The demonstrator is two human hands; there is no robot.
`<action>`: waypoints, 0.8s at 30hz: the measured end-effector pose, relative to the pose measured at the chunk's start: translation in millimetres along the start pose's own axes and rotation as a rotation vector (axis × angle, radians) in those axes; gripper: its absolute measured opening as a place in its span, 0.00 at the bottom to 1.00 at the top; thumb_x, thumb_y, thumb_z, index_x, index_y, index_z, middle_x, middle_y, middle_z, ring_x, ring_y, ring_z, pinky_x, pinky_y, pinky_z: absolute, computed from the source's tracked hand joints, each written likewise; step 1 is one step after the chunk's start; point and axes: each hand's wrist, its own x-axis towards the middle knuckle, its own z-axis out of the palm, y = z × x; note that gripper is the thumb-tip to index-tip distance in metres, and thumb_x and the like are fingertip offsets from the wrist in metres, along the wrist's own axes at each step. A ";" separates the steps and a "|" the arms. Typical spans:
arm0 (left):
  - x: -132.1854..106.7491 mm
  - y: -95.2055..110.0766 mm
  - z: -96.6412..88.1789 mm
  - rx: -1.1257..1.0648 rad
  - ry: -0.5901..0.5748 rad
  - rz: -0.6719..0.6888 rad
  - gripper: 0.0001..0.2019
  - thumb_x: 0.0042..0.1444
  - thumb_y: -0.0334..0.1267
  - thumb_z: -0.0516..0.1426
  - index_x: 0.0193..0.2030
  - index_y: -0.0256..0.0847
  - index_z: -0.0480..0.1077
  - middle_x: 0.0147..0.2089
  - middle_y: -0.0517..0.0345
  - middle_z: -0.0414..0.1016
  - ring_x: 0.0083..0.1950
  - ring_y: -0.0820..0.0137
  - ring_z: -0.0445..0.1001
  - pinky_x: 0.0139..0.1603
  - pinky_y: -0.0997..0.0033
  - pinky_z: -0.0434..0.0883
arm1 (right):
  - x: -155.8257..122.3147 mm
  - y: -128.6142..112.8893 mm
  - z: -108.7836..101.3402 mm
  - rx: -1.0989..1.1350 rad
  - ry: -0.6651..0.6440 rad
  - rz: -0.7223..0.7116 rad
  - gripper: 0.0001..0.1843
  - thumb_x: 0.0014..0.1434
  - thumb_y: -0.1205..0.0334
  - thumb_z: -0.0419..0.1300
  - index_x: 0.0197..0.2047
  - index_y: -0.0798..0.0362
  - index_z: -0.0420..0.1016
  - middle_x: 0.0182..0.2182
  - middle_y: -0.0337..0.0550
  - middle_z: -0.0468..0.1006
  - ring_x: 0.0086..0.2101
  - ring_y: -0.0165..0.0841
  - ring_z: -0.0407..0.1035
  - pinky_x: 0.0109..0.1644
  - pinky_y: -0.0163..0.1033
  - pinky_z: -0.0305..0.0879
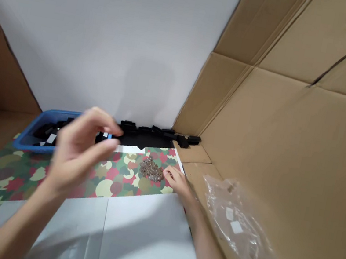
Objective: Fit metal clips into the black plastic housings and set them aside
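My left hand (81,147) is raised in front of the blue bin (30,131), somewhat blurred. Its thumb and curved fingers are apart, with nothing between them. Black pieces (47,132), some with white labels, lie inside the bin, partly hidden by this hand. My right hand (176,179) is at the right edge of a heap of small metallic pieces (151,169) on the camouflage-patterned sheet (117,178). The fingers there are curled together, and whatever they may hold is too small to make out.
White panels (142,227) lie nearest me. Several black parts (182,141) sit along the back on and beside a black surface (146,141). A clear plastic bag (233,220) lies at right, against a cardboard wall (304,161). A white wall (108,38) rises behind.
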 end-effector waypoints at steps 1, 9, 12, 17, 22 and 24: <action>6.7 -13.1 8.3 0.131 -0.059 0.008 0.11 0.55 0.42 0.54 0.43 0.43 0.71 0.44 0.50 0.68 0.48 0.59 0.65 0.52 0.54 0.62 | -0.5 -1.7 -0.6 0.000 -0.005 -0.005 0.13 0.60 0.56 0.46 0.26 0.49 0.60 0.24 0.37 0.66 0.28 0.32 0.63 0.35 0.36 0.60; -13.2 -120.1 19.3 0.974 -0.418 -0.147 0.16 0.52 0.26 0.52 0.46 0.40 0.72 0.51 0.38 0.66 0.49 0.50 0.68 0.43 0.54 0.67 | -4.7 -12.4 -6.1 0.003 -0.041 -0.008 0.12 0.59 0.57 0.46 0.26 0.49 0.60 0.23 0.36 0.66 0.25 0.31 0.62 0.29 0.35 0.57; -23.0 -124.1 6.0 1.031 -0.439 -0.165 0.18 0.51 0.21 0.49 0.45 0.40 0.71 0.48 0.40 0.68 0.47 0.53 0.70 0.40 0.59 0.68 | -8.5 -18.3 -10.5 0.012 -0.042 0.010 0.12 0.60 0.58 0.45 0.26 0.49 0.61 0.24 0.36 0.66 0.24 0.31 0.61 0.27 0.34 0.55; -23.6 -123.1 -6.6 1.046 -0.449 -0.172 0.18 0.51 0.22 0.50 0.43 0.42 0.72 0.47 0.43 0.69 0.49 0.54 0.70 0.42 0.59 0.68 | -9.1 -19.4 -11.4 0.015 -0.052 0.012 0.10 0.59 0.60 0.46 0.27 0.48 0.63 0.25 0.37 0.68 0.24 0.31 0.62 0.26 0.34 0.54; -26.2 -114.4 -3.5 1.015 -0.388 -0.182 0.18 0.52 0.25 0.51 0.48 0.43 0.71 0.50 0.40 0.68 0.54 0.49 0.66 0.51 0.52 0.63 | -7.6 -15.3 -9.0 0.010 -0.055 0.008 0.11 0.59 0.60 0.46 0.26 0.48 0.60 0.24 0.36 0.66 0.24 0.31 0.61 0.27 0.35 0.55; -23.0 -107.2 7.8 0.973 -0.356 -0.174 0.19 0.56 0.33 0.53 0.55 0.44 0.67 0.55 0.41 0.65 0.57 0.48 0.63 0.54 0.50 0.59 | -7.4 -15.0 -8.8 0.006 -0.053 0.009 0.10 0.59 0.60 0.46 0.26 0.48 0.60 0.24 0.36 0.66 0.24 0.31 0.60 0.28 0.35 0.55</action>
